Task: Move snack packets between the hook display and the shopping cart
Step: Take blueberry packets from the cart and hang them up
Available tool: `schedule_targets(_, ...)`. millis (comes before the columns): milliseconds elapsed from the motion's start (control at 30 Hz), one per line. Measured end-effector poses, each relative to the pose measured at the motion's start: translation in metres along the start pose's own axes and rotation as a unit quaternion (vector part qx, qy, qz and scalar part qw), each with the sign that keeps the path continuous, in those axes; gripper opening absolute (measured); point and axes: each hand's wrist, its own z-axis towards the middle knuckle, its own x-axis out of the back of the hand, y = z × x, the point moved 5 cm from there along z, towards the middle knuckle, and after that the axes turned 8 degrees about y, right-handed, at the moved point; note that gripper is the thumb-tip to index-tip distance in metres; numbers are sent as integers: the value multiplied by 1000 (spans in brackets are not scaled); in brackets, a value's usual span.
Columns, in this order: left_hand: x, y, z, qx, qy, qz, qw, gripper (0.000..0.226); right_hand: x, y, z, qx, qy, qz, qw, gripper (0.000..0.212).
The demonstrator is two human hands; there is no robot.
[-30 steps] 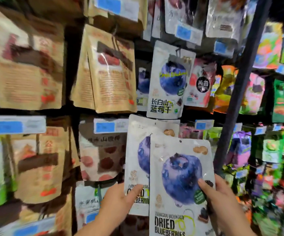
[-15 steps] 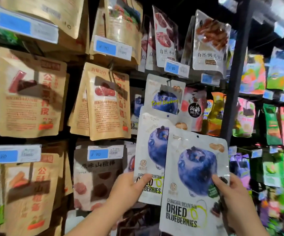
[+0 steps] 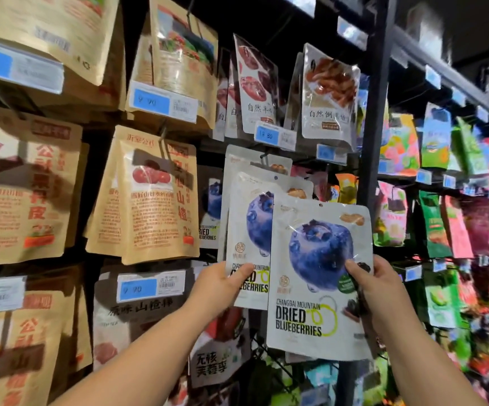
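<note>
The left hand (image 3: 219, 288) is pinching the rear glossy white dried-blueberry pouch (image 3: 246, 230), the right hand (image 3: 381, 294) the front one (image 3: 310, 288); low grips are risking a slip.

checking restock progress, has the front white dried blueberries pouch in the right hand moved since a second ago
Yes: the front white blueberry pouch has risen closer to the blue 13.80 price tag.

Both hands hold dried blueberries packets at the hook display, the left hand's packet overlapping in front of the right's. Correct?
No. The head view shows the right dried blueberries packet, held by the right hand, overlapping in front of the left dried blueberries packet, held by the left hand.
</note>
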Motion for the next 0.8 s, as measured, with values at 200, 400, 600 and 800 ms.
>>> schedule_targets(200,-7,11,19,11,30,-9,999,34,6,-4,19,12,0,-18,1000,7)
schedule_targets(400,-1,28,36,-14,54,28,998,37,-5,-33,31,60,-1,-41,997,9)
schedule_targets(600,1,28,46,0,42,24,999,39,-16,-46,38,88,-5,-62,994,5)
schedule_targets(800,-2,29,59,6,18,22,1000,43,-20,-40,42,68,-1,-42,997,6)
